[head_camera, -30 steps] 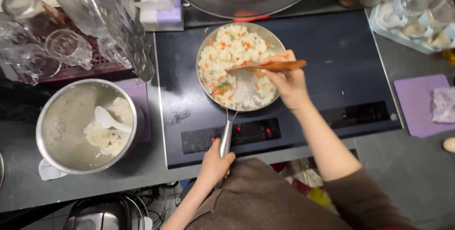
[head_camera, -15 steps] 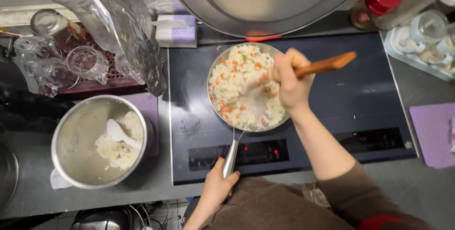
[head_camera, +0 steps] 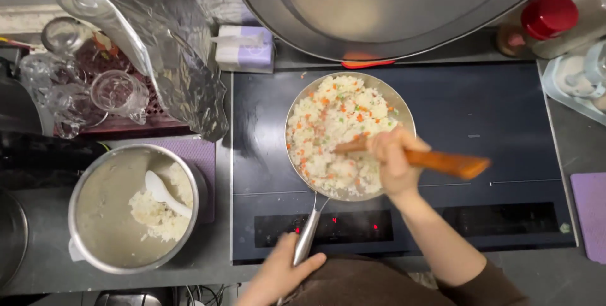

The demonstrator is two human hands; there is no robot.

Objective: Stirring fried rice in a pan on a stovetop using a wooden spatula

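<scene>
Since the earlier frame the wooden spatula [head_camera: 435, 159] has swung flat, its long handle now pointing toward the right edge instead of up and right, and the pan sits a little lower in the frame.

Largest is the black glass cooktop [head_camera: 499, 129], smooth and flat, with bare room right of the pan. Across the top hangs a big curved steel hood [head_camera: 379, 3], with crinkled foil [head_camera: 177, 60] at upper left. On the grey surface at lower left stands a round steel pot [head_camera: 101, 217] with white rice and a white scoop.

At centre the shallow steel pan [head_camera: 349, 135] holds fried rice flecked orange and green. The right hand [head_camera: 394, 161] has its fingers wrapped tight around the spatula over the pan's right rim. The left hand [head_camera: 284, 274], at the bottom edge, closes its fingers on the pan's thin metal handle [head_camera: 307, 233].
</scene>
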